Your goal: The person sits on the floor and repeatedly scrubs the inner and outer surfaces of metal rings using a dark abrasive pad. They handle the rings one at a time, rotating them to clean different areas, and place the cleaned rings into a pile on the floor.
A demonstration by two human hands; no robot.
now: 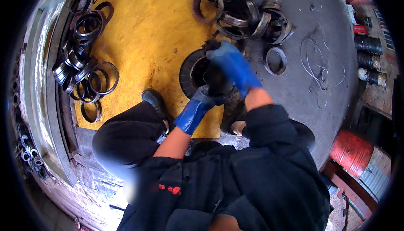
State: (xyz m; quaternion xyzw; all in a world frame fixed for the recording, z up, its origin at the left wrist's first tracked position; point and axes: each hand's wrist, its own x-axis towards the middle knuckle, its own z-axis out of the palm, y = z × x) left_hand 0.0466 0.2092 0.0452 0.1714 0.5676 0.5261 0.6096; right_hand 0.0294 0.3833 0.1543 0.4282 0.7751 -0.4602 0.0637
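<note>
Both my hands wear blue gloves and meet over a round black container-like thing (pixel 184 74) with a thick rim, which stands between my feet. My left hand (pixel 203 98) closes on the lower side of a dark, blurred object (pixel 219 78), its kind too smeared to tell. At the upper side, my right hand (pixel 225 53) is curled with its fingers together. A dark lump shows at its fingertips, and I cannot make out what that is.
A pile of worn metal rings (pixel 207 6) lies at the far middle. Shiny dark rings (pixel 103 78) are heaped at left, beside a metal beam (pixel 45 75). One ring (pixel 276 61) and loose wire (pixel 323 72) lie on the grey floor. A red drum (pixel 351 153) stands at right.
</note>
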